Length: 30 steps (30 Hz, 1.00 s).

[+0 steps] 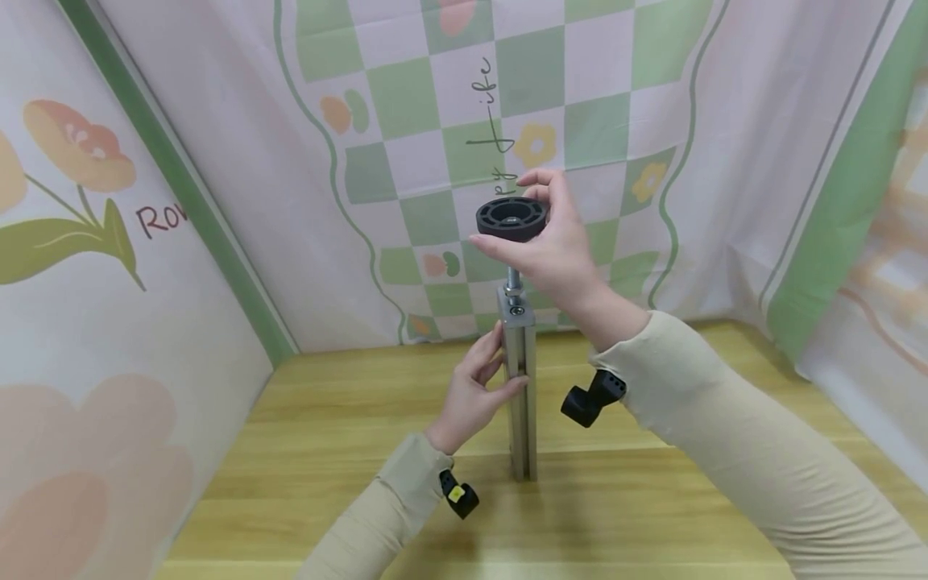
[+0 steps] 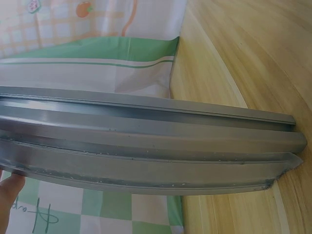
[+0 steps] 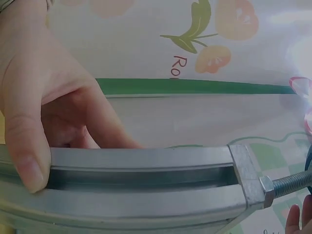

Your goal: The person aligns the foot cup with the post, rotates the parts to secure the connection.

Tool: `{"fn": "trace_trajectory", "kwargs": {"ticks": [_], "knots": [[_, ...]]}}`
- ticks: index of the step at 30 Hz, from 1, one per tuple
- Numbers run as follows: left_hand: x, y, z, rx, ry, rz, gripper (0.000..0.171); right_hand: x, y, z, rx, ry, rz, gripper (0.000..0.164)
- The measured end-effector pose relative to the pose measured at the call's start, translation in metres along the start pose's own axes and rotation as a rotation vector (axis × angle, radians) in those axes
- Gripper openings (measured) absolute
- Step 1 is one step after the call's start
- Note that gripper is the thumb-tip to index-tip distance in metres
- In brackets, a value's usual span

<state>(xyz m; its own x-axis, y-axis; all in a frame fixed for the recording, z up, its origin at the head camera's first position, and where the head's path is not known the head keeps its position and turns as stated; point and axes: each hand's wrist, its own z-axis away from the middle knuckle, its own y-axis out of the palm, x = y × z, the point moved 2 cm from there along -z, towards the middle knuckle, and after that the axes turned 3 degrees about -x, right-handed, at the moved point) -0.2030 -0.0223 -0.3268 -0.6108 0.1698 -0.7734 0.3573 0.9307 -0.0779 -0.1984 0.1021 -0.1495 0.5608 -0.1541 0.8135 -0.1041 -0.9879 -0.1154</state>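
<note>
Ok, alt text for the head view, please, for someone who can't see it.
A person's left hand grips an upright metal bar at a wooden table, while the right hand holds a round black disc atop the bolt rising from it.

In the right wrist view, cannot see the fingertips of the left hand (image 3: pixel 39 83) behind the metal profile (image 3: pixel 146 202), nor most of the black foot (image 3: pixel 310 163) and right hand (image 3: pixel 307 214), cut off.
</note>
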Motion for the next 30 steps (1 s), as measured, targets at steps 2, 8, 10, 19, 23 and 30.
{"fn": "trace_trajectory", "kwargs": {"ticks": [2,8,10,19,23,30], "knots": [[0.0,0.0,0.0,-0.001,-0.007,-0.002,0.077,-0.001,-0.001,0.0,0.013,-0.01,-0.014,0.068],[-0.001,0.0,0.0,-0.007,0.002,0.003,0.076,-0.007,-0.007,-0.001,0.161,0.013,-0.218,0.07],[0.0,0.0,0.0,-0.007,0.002,0.003,0.076,-0.011,-0.01,-0.003,0.245,0.05,-0.338,0.066],[0.001,0.001,0.0,-0.005,-0.024,0.003,0.075,-0.038,-0.018,-0.013,0.631,0.078,-0.828,0.039],[0.001,0.001,0.0,-0.006,-0.022,-0.008,0.074,-0.043,-0.02,-0.015,0.726,0.076,-0.934,0.036],[0.001,0.0,0.0,-0.012,-0.011,-0.02,0.074,-0.045,-0.017,-0.018,0.811,0.077,-1.016,0.044]]}}
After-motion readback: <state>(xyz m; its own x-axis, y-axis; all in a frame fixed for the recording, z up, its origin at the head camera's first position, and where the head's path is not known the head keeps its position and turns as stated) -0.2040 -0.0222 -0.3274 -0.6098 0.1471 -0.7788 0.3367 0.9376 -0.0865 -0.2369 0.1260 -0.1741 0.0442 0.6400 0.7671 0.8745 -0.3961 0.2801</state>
